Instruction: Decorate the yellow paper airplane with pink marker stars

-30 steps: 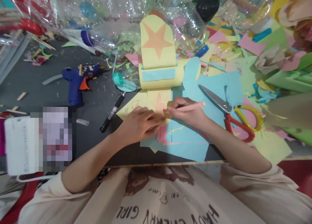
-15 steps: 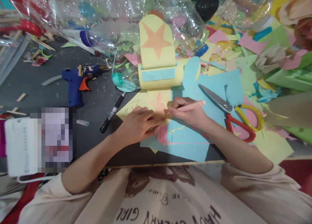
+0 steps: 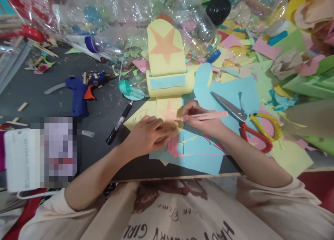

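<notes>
My right hand [image 3: 197,116] is closed around a peach felt-tip pen [image 3: 212,115]. Its tip meets the lower yellow paper flap [image 3: 169,102], which carries an orange star. My left hand [image 3: 148,134] lies on that flap with its fingers extended, pressing it flat; they hide the flap's lower end. Just beyond the hands lies a plastic bottle wrapped in yellow paper [image 3: 171,90], with a blue strip [image 3: 167,81] and a green cap [image 3: 124,86]. Its upper flap [image 3: 166,47] bears a complete orange star. Blue paper sheets [image 3: 203,156] lie underneath.
Scissors [image 3: 244,123] lie open right of my right hand. A blue glue gun [image 3: 79,94], a black pen [image 3: 119,123] and a white device [image 3: 18,160] are on the left. Plastic bottles [image 3: 112,41] and coloured paper scraps [image 3: 235,41] crowd the far side.
The felt-tip pen has tipped lower and its back end reaches further right. My right hand has shifted slightly; my left hand stays on the flap.
</notes>
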`<state>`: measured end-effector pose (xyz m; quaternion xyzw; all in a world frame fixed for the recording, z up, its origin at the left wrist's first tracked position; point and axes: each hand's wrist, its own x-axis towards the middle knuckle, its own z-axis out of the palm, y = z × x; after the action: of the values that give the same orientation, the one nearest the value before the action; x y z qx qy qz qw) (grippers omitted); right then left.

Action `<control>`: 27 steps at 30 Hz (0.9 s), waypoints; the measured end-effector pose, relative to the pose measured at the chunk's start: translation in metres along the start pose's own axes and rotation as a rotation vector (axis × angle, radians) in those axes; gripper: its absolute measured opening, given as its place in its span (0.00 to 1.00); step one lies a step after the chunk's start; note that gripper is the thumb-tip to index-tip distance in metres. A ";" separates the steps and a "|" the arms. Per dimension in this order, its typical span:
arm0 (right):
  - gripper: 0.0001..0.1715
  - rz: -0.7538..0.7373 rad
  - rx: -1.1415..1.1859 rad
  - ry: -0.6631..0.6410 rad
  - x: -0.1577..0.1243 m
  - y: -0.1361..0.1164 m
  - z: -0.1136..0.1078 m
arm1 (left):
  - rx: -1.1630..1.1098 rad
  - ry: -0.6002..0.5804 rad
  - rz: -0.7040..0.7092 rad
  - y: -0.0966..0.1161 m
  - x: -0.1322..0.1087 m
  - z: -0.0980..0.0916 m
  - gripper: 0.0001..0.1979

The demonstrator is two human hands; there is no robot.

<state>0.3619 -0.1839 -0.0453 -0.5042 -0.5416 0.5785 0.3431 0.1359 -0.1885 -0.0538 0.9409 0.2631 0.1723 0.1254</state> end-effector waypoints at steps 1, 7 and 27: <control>0.09 0.004 -0.003 -0.007 0.000 0.000 0.000 | -0.004 0.005 -0.002 0.000 0.000 0.000 0.16; 0.16 0.085 -0.090 0.102 0.000 0.003 0.006 | -0.011 -0.005 0.012 -0.001 -0.001 0.000 0.17; 0.18 0.127 -0.111 0.084 0.001 0.003 0.005 | -0.011 -0.023 0.002 -0.002 -0.002 0.002 0.17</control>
<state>0.3577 -0.1853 -0.0491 -0.5796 -0.5248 0.5466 0.2999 0.1343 -0.1877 -0.0567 0.9424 0.2600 0.1629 0.1333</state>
